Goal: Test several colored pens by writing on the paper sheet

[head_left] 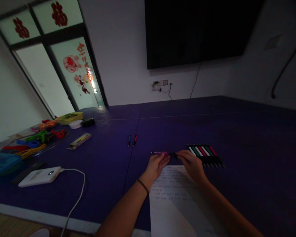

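Observation:
Above the top edge of a handwritten paper sheet [172, 204], my left hand [158, 163] pinches a purple pen [159, 153] whose thin end points left. My right hand [190, 162] has its fingers closed on a small dark piece [173, 154] just right of the pen; whether the two parts touch is unclear. A row of several pens [205, 154] with white, green and red barrels lies right of my right hand. Farther up the table, a blue pen [129, 140] and a red pen [135, 140] lie side by side.
On the purple table's left are a white power bank [40, 176] with a cable [82, 187], a narrow box [80, 141], a blue container [5, 164], colourful scissors-like tools [37, 140] and a yellow basket [69, 117]. A dark screen [199, 29] hangs on the wall.

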Demonstrator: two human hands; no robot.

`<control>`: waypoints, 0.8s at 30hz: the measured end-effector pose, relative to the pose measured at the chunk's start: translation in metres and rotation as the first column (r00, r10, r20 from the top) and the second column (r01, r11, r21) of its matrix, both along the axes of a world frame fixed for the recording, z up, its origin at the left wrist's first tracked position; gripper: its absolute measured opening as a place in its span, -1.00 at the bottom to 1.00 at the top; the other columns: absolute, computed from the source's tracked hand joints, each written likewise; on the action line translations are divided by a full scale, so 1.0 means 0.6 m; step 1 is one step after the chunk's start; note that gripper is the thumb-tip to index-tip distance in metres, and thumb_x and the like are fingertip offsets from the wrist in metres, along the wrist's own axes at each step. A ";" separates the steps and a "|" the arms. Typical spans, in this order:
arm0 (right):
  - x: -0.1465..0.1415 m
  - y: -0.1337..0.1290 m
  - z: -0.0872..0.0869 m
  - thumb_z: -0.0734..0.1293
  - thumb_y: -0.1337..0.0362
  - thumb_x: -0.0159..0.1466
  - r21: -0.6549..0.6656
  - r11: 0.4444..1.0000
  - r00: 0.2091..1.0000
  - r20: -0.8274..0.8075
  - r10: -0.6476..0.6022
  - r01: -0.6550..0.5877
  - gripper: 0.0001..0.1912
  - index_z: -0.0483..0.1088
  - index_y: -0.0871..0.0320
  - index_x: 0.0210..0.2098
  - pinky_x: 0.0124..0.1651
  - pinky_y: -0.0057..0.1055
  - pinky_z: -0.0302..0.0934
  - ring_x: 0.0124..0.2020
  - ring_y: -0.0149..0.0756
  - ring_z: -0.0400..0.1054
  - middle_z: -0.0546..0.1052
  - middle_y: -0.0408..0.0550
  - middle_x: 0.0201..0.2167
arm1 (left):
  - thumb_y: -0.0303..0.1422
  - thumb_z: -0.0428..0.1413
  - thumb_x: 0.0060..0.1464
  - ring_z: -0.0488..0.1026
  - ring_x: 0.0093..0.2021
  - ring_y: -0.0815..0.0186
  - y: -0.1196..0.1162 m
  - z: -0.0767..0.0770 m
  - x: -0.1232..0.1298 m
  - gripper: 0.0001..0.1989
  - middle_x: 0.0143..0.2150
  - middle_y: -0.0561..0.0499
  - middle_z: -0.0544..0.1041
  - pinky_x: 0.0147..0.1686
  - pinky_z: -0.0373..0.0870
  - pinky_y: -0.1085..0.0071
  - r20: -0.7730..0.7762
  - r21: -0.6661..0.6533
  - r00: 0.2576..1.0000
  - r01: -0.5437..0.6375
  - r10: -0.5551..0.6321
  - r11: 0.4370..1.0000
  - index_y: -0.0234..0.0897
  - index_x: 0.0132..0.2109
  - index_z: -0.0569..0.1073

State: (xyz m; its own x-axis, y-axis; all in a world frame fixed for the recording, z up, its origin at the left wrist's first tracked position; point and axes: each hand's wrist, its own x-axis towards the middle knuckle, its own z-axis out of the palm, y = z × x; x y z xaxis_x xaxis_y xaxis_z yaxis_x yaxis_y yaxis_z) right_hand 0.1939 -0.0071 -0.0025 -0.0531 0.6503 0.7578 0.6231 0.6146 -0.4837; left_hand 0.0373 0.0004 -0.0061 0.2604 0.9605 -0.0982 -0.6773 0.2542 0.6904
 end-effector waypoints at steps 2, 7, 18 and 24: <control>-0.002 -0.002 0.000 0.16 0.23 0.18 -0.023 1.000 1.000 0.001 0.014 -0.014 -0.78 0.42 0.13 -0.40 -0.27 -0.40 0.27 -0.34 -0.32 0.36 0.46 -0.05 -0.41 | -0.37 0.24 -0.26 0.45 -0.36 0.31 -0.002 0.001 0.001 -0.78 -0.42 -0.11 0.50 -0.11 0.26 0.30 -0.017 0.008 1.000 0.018 -0.018 1.000 -0.44 -0.42 0.45; -0.005 -0.004 -0.002 0.16 0.20 0.17 -0.064 0.998 1.000 0.016 0.025 -0.024 -0.76 0.43 0.11 -0.40 -0.27 -0.36 0.28 -0.34 -0.29 0.37 0.47 -0.05 -0.42 | -0.39 0.23 -0.23 0.45 -0.39 0.32 -0.006 0.005 0.003 -0.80 -0.44 -0.10 0.49 -0.13 0.28 0.31 -0.034 -0.011 0.999 0.016 -0.017 1.000 -0.44 -0.41 0.45; 0.000 0.001 -0.005 0.16 0.19 0.18 -0.038 0.999 0.999 0.030 0.012 -0.011 -0.75 0.43 0.13 -0.41 -0.29 -0.37 0.28 -0.36 -0.30 0.37 0.48 -0.05 -0.42 | -0.14 0.03 -0.04 0.45 -0.41 0.28 -0.003 0.007 0.005 -0.63 -0.46 -0.16 0.49 -0.20 0.32 0.30 -0.057 -0.045 0.998 0.024 -0.027 0.999 -0.45 -0.40 0.40; 0.001 0.001 -0.006 0.18 0.17 0.16 -0.079 0.997 1.000 -0.022 0.021 -0.023 -0.76 0.44 0.13 -0.42 -0.29 -0.36 0.28 -0.36 -0.29 0.38 0.49 -0.04 -0.43 | -0.18 0.08 -0.07 0.45 -0.41 0.28 -0.003 0.005 0.004 -0.67 -0.45 -0.16 0.49 -0.21 0.31 0.30 -0.071 -0.042 0.996 0.059 -0.062 0.997 -0.45 -0.39 0.40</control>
State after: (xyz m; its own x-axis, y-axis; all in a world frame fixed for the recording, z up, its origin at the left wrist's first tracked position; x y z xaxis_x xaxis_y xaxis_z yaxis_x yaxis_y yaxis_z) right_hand 0.1947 -0.0066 -0.0062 -0.0527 0.7075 0.7048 0.5989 0.5871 -0.5446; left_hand 0.0397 -0.0016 -0.0033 0.3090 0.9381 -0.1566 -0.6088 0.3215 0.7253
